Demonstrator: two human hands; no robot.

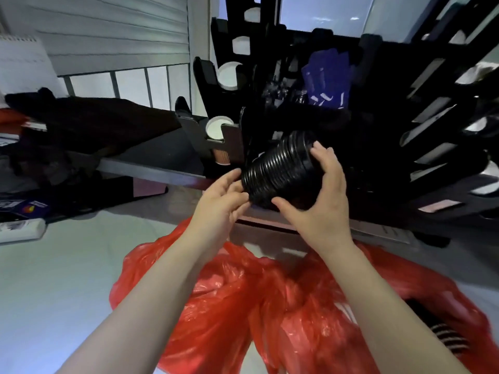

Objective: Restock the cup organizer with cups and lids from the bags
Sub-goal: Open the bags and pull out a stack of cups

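Observation:
A stack of black lids (280, 171) is held sideways in front of the black cup organizer (378, 125). My right hand (321, 201) grips the stack from the right, thumb under it and fingers over its far end. My left hand (224, 195) touches the stack's near left end with its fingertips. White cups (217, 128) show in the round slots of the organizer's left column. A red plastic bag (270, 292) lies crumpled on the pale table below my arms; another stack of dark lids (448, 338) shows in its right opening.
Blue packets (326, 79) stand in the organizer's middle compartment. Slanted slots with white lids (480, 125) run down the right. A dark cloth pile (89, 122), a printed box (24, 209) and a white object (19, 230) sit at the left.

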